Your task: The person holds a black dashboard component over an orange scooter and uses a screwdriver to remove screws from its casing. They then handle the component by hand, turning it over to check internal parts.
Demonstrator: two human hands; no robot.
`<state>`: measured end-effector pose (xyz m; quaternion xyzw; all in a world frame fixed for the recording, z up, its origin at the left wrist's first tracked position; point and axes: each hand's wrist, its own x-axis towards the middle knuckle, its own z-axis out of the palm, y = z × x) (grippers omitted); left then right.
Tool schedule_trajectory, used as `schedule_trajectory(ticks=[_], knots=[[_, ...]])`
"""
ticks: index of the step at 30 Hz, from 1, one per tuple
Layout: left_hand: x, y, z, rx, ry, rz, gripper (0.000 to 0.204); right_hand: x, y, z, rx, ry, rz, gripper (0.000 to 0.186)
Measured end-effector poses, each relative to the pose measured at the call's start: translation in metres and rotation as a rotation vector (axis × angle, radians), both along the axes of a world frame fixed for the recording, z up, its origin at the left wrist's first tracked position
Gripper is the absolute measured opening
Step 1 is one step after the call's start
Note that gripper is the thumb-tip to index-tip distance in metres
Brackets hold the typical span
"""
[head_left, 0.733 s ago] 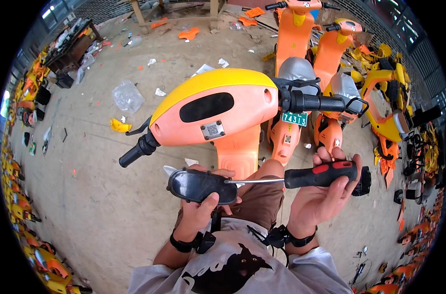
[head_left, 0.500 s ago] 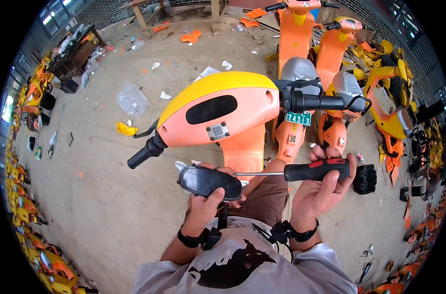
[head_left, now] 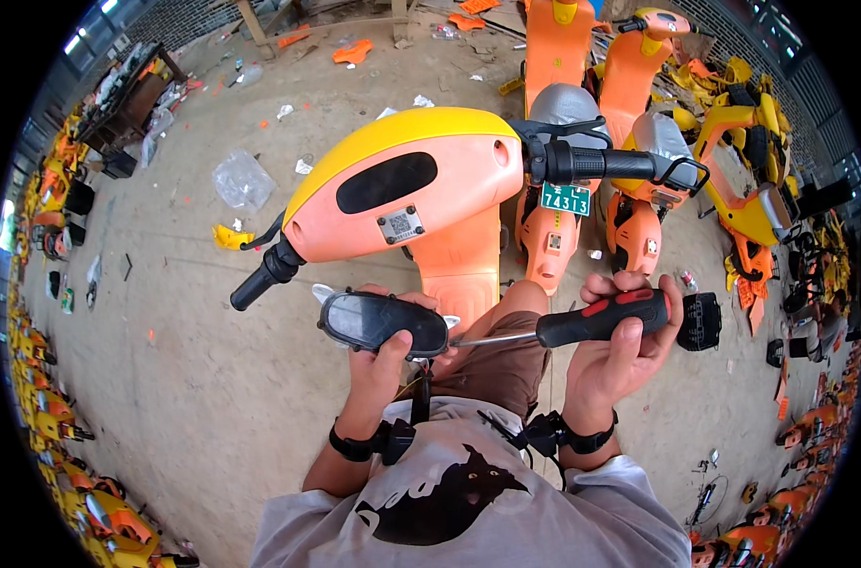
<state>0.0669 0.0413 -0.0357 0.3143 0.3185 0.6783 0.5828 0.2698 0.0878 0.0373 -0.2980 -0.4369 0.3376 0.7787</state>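
My left hand (head_left: 383, 364) grips an oval black panel (head_left: 369, 320) with pale tabs at its ends, the thumb pressed on its face. Thin wires show just below it. In my right hand (head_left: 612, 364) is a screwdriver (head_left: 596, 320) with a black and red handle, held level with its shaft toward the left. The shaft's end reaches the right end of the panel, beside the pale tab; whether it touches is hard to make out. Beyond my hands stands an orange and yellow scooter (head_left: 413, 199) with black handlebar grips and a dark oval area on its front.
More orange scooters (head_left: 553, 241) with silver covered seats stand at the far right. A black crate-like basket (head_left: 701, 322) is on the floor right of my right hand. Clear plastic (head_left: 244, 180) and a yellow piece (head_left: 230, 238) lie on the left floor. Scooter parts line both sides.
Both hands and the panel have shifted slightly left and up in view. The screwdriver now slopes more, its handle higher than its tip. The whole scene has shifted a little with my head.
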Motion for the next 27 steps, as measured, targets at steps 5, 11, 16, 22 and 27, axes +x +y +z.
schedule_trajectory(ticks=[5, 11, 16, 22, 27], knots=[[-0.0003, 0.0002, 0.0010, 0.015, 0.034, 0.028, 0.057, 0.0001, -0.0027, 0.0014, 0.000, 0.005, 0.008, 0.060], [0.0003, 0.0001, 0.0028, 0.005, 0.056, 0.034, 0.056, 0.0008, -0.0043, 0.0011, 0.007, -0.004, 0.018, 0.061], [0.0011, -0.0002, 0.0013, 0.014, 0.066, 0.029, 0.055, 0.0022, -0.0038, -0.0036, 0.030, -0.078, 0.054, 0.057], [0.0018, -0.0027, 0.0018, 0.001, 0.098, 0.033, 0.052, -0.0018, -0.0053, -0.0036, 0.030, -0.106, 0.045, 0.060], [0.0008, -0.0028, 0.0023, -0.030, 0.111, 0.032, 0.049, -0.0051, -0.0035, 0.0025, 0.020, -0.163, 0.109, 0.066]])
